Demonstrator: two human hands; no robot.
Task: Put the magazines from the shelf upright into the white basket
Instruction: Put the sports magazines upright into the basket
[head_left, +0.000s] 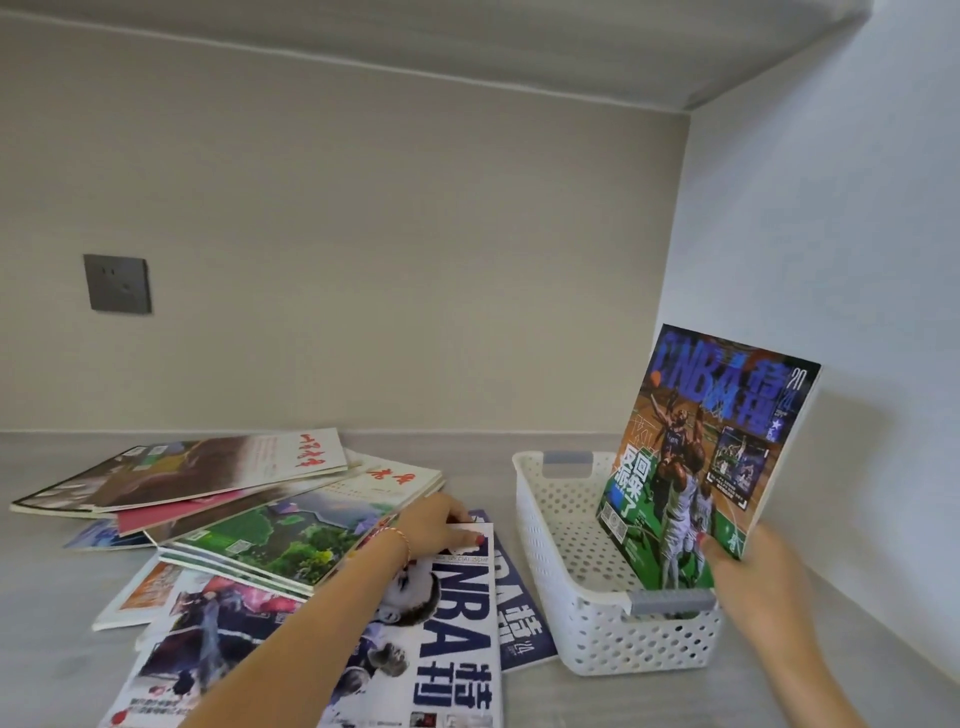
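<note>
Grey shelf (467, 696) spanning the whole lower view, beige wall behind with a dark socket plate (118, 283) at far left. Loose heap of magazines (270, 519) sprawled flat across the left half, overlapping at odd angles: pale covers with red lettering at the far end, a green landscape cover (270, 540) in the middle, a large white NBA issue (452, 613) nearest, a dark blue issue (519, 613) tucked under its right edge. White basket (550, 551) standing right of the heap, perforated walls, grey handles at near and far ends. Green and blue NBA magazine (711, 457) standing upright in the basket's right side, tilted slightly, lower edge down inside near the near wall. Right hand (748, 566) at the magazine's near lower corner, thumb over the cover, fingers hidden behind, clamped on it. Left hand (431, 522) reaching across the heap, fingers (470, 519) curled over the far edge of the white NBA issue, gripping it, thumb tip red-nailed on the cover. Thin bracelet (400, 540) around the left wrist.
</note>
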